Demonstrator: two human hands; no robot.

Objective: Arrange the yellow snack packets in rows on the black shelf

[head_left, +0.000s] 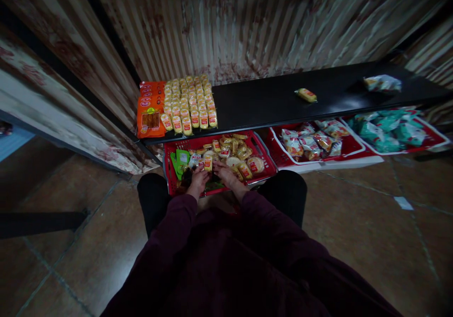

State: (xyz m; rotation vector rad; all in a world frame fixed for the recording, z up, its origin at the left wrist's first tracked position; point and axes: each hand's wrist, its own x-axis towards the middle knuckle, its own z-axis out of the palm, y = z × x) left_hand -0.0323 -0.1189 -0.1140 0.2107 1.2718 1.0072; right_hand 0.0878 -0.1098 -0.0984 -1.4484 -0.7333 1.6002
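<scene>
The landmark is the red perforated plastic basket [264, 158] with a pale rim, in front of the person. A small oblong yellow packet with a red-and-white label in clear wrapping [208, 162] stands roughly upright over this basket's front half, between both hands. The left hand [200, 179] has its fingers bent at the packet's lower end, apparently touching; whether they grip it cannot be told. The right hand [226, 174] reaches over the basket from the right, fingers partly extended and slightly bent just beside the packet; any hold beneath them is hidden. Inside the basket, a bright green flat packet [181, 160] lies at the left. Above and behind the basket, a long black shelf [255, 95] carries close rows of yellow wrapped packets [190, 104] and, left of these, a flat orange printed packet [151, 109].
</scene>
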